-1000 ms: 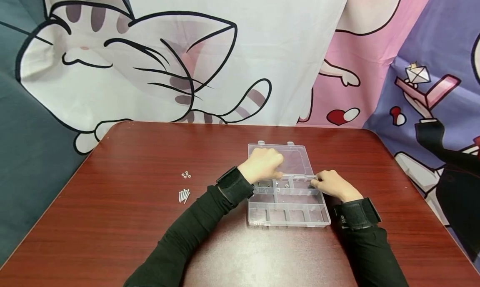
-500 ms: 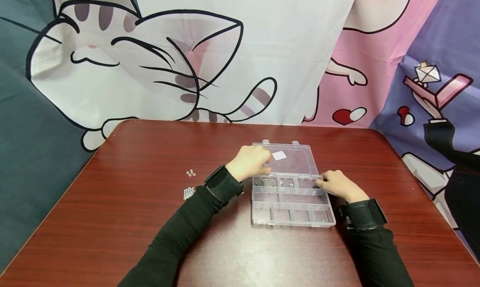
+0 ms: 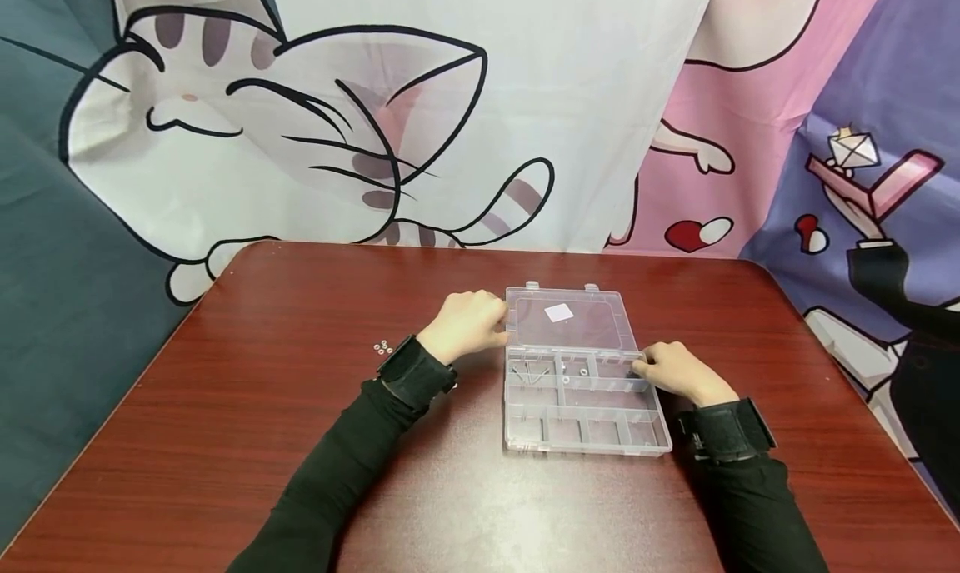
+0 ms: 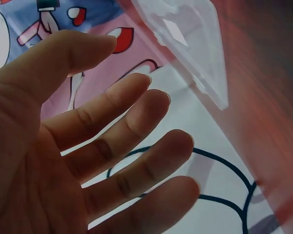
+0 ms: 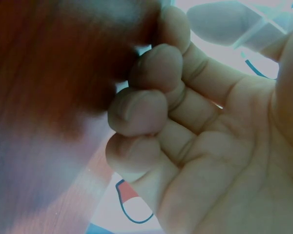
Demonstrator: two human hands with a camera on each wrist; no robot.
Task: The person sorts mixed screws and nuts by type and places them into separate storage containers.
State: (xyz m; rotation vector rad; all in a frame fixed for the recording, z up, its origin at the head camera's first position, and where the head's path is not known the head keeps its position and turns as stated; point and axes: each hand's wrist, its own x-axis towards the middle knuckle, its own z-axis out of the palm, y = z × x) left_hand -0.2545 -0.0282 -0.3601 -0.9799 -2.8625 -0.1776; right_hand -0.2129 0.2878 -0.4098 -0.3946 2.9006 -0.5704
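A clear plastic compartment box (image 3: 588, 450) stands on the table with its lid (image 3: 596, 327) laid back. Thin metal screws (image 3: 530, 375) lie in its back left compartment, and small nuts (image 3: 583, 372) in the one beside it. My left hand (image 3: 465, 323) hovers left of the lid; in the left wrist view its palm holds nothing and the fingers (image 4: 151, 161) are loosely bent. At the box's right wall my right hand (image 3: 678, 371) grips the edge, thumb inside. The right wrist view shows its fingers (image 5: 139, 112) curled, the thumb seen through plastic.
Several loose nuts (image 3: 383, 347) lie on the red-brown table (image 3: 300, 306), left of the left wrist. A small white label (image 3: 558, 312) is on the lid. A printed cartoon cloth (image 3: 585, 123) hangs behind the table's far edge.
My left hand has moved left, away from over the box, uncovering the screws inside and the lid's label. Its wrist now covers the loose screws on the table. The right hand keeps its grip.
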